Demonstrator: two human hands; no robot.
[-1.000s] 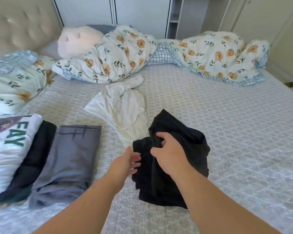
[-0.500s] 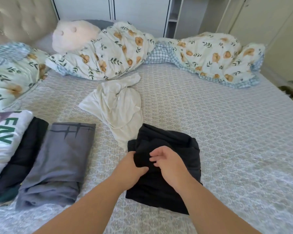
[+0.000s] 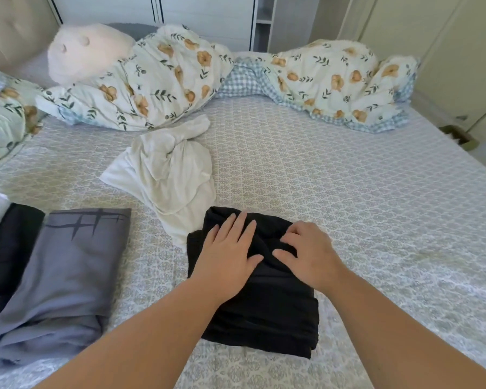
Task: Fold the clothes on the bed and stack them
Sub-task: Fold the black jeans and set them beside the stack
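Pressing both hands flat on the folded black garment (image 3: 264, 299), I grip nothing: left hand (image 3: 227, 254), right hand (image 3: 306, 251). It lies on the bed (image 3: 348, 192) right under me, and the grey folded piece (image 3: 65, 270) sits off to my left, so my left hand is nearer it.

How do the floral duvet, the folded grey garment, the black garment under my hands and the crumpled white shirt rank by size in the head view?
1. floral duvet
2. folded grey garment
3. black garment and crumpled white shirt: look alike, and the black one lies nearer, so unranked.
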